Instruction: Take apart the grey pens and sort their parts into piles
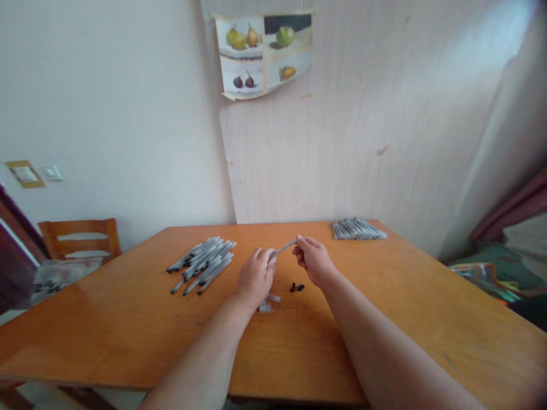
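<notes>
Between my two hands a slim grey pen is held slantwise above the table. My left hand is closed around its lower left end, and my right hand pinches the upper right end. Below my left hand lie a few small clear plastic pieces, partly hidden by the wrist. Several small black caps rest on the wood beneath my right hand. Left of my hands is a loose pile of grey pens with black ends.
The wooden table reaches back to the wall. A flat bundle of grey pens lies at its far right. A wooden chair and a clear bag with black pieces stand at the left. Plastic packets lie beyond the right edge.
</notes>
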Available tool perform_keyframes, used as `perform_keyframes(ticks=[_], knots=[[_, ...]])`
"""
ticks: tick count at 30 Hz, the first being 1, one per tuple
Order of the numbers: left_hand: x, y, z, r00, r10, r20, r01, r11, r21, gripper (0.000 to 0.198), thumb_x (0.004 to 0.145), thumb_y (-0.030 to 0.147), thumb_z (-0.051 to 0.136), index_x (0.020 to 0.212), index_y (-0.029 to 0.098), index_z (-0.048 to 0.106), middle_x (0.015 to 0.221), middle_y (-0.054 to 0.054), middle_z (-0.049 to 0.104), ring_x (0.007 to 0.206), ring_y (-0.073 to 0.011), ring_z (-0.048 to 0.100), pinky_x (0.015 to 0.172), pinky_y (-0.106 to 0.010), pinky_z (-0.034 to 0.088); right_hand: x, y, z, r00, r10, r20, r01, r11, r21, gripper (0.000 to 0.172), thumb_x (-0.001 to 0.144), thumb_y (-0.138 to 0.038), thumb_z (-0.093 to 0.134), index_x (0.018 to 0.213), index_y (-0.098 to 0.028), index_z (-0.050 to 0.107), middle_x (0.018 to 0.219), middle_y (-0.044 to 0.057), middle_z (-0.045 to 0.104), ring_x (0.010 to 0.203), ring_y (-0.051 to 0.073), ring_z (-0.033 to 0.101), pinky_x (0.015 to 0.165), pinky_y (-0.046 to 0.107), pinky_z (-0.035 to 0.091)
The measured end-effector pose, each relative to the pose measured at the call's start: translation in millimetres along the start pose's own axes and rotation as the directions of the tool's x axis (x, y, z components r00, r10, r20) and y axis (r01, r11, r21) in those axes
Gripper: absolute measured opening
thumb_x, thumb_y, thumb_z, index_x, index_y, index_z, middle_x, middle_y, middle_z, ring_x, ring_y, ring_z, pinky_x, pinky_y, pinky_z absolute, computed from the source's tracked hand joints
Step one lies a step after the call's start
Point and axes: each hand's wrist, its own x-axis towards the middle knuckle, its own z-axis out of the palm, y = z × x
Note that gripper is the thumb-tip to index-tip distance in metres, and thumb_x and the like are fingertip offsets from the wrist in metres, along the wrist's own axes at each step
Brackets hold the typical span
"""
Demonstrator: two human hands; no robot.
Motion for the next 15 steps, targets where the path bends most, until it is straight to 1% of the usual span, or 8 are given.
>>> perform_keyframes(ticks=[3,7,11,15], knots=[[-1,2,-0.2,1.000,-0.019,0.012,0.019,0.999,0.029,0.033,0.096,0.035,0.037,0.118,0.020,0.057,0.108,-0.008,0.062,0.101,-0.0200,0.058,0.086,-0.030,0.044,-1,-1,1,1.000,0.002,0.009,-0.002,1.000,0.013,0.035,0.073,-0.049,0.066,0.072,-0.018,0.051,0.057,-0.001,0.056,0.040,0.005,0.036,0.037,0.019,0.021],[-3,5,-1.5,0.996,-0.058,0.071,0.053,0.996,0.069,0.034,0.097,0.038,0.035,0.116,0.022,0.058,0.108,-0.007,0.064,0.097,-0.0193,0.060,0.081,-0.028,0.044,-1,-1,1,1.000,0.009,0.010,-0.009,1.000,0.005,0.033,0.073,-0.047,0.065,0.070,-0.018,0.051,0.055,-0.002,0.055,0.040,0.005,0.036,0.037,0.019,0.020],[-3,10,-3.7,0.990,-0.073,0.121,0.062,0.994,0.092,0.036,0.097,0.039,0.032,0.113,0.022,0.060,0.106,-0.007,0.066,0.095,-0.0194,0.061,0.077,-0.029,0.043,0,1,1,0.999,-0.022,-0.026,0.022,1.000,-0.014,0.031,0.075,-0.045,0.063,0.065,-0.019,0.048,0.054,-0.003,0.053,0.039,0.005,0.034,0.036,0.020,0.020],[-1,16,-4.6,0.981,-0.111,0.158,0.097,0.991,0.092,0.035,0.097,0.038,0.034,0.113,0.021,0.059,0.104,-0.008,0.067,0.093,-0.0194,0.062,0.076,-0.029,0.042,1,1,2,0.996,-0.048,-0.077,0.046,0.999,-0.028,0.030,0.076,-0.044,0.061,0.064,-0.020,0.048,0.051,-0.004,0.050,0.038,0.005,0.033,0.036,0.020,0.020]])
